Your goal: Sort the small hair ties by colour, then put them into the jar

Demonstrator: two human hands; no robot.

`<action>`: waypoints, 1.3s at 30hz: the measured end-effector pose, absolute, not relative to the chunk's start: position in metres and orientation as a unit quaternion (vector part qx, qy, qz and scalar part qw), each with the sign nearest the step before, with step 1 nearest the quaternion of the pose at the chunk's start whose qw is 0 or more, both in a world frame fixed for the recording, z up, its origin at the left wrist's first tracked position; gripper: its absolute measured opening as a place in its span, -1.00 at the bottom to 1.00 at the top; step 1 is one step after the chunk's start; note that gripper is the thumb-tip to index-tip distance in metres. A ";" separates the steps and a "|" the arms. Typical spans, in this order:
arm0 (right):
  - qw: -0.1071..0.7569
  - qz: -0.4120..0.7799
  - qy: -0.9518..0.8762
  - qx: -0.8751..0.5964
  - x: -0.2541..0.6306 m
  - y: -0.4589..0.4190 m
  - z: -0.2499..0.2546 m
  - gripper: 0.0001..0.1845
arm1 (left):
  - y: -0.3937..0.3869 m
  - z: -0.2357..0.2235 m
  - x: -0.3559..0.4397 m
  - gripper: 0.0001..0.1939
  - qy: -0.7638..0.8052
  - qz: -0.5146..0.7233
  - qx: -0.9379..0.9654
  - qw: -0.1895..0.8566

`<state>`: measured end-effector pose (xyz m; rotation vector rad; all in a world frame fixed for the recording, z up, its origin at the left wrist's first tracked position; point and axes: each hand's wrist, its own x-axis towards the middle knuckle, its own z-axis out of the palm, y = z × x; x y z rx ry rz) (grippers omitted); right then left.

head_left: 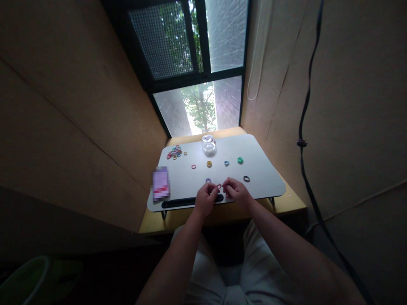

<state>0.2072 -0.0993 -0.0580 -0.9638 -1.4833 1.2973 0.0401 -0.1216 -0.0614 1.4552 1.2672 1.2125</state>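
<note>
My left hand (206, 197) pinches a small red hair tie (218, 186) between thumb and fingertips, above the front edge of a white lap table (267, 180). Close beside it on the right, my right hand (234, 190) has its fingers pressed together; whether anything is in them I cannot make out. Just beyond my left hand lies a purple hair tie (208, 180), partly covered. A dark hair tie (246, 178) rests to the right. Farther back, pink (193, 167), yellow (209, 164), blue (227, 163) and green (240, 160) hair ties sit in a row.
A mixed heap of hair ties (175, 152) lies at the back left. A clear round container (209, 147) stands at the back by the window. On the left is a blurred purple packet (160, 184). A black slot (178, 202) runs along the front edge. A dark cable (305, 169) hangs at right.
</note>
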 end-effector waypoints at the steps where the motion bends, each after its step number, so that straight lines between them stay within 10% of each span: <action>1: 0.455 0.521 -0.606 -0.393 0.207 -0.100 -0.058 -0.90 | -0.121 -0.062 0.040 -0.74 0.506 0.485 0.575 0.421; 39: 0.412 0.145 -0.620 -0.652 0.301 -0.043 -0.055 -0.81 | -0.114 -0.039 0.062 -0.82 0.562 0.401 0.659 0.299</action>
